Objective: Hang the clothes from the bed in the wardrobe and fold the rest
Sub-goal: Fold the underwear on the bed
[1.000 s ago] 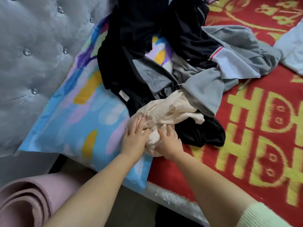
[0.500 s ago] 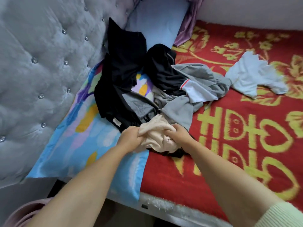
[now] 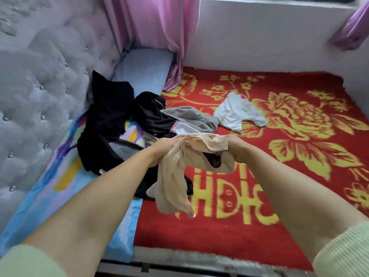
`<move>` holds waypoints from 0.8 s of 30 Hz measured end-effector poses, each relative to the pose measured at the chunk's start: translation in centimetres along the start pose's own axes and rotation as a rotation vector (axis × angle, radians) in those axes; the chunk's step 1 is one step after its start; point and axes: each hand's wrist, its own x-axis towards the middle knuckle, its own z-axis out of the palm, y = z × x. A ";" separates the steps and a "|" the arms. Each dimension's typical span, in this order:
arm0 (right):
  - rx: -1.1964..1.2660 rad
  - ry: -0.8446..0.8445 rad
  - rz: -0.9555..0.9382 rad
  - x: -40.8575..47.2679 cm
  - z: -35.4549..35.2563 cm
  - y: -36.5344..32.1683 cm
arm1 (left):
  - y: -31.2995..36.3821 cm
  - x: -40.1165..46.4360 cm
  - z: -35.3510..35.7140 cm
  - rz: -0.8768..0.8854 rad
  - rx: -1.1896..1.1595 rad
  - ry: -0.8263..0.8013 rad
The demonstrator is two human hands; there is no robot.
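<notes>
The left hand (image 3: 163,145) and right hand (image 3: 236,145) are both gripping the top edge of a thin beige fabric garment (image 3: 179,176), which is hanging above the red-and-gold patterned bed blanket (image 3: 229,226).

**Beige garment lifted off the pile**

1 s ago both hands pressed on the beige garment (image 3: 186,166) bunched on the bed among the dark clothes. Now it's raised clear of the pile, held up in the air. Left hand (image 3: 165,148) and right hand (image 3: 235,145) have moved apart, each gripping the top edge, stretching it between them; the rest hangs down loose over the red blanket (image 3: 229,226). Black garment (image 3: 143,188) that lay under it is now uncovered. View has pulled back and up.
</notes>
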 end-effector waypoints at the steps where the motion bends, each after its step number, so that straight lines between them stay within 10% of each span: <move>1: -0.007 -0.013 0.006 -0.3 -1.0 0.3 | 0.4 0.1 0.9 -0.017 -0.007 -0.058; 12: -0.027 -0.014 0.155 -8.2 -20.3 7.9 | 6.9 4.0 22.1 0.136 0.350 0.069; 18: 0.105 0.030 0.136 -8.8 -25.0 11.1 | 10.7 3.6 32.6 0.039 0.538 -0.412; 24: 0.137 -0.108 0.061 -9.2 -28.6 10.5 | 9.4 7.0 34.4 0.201 0.421 0.022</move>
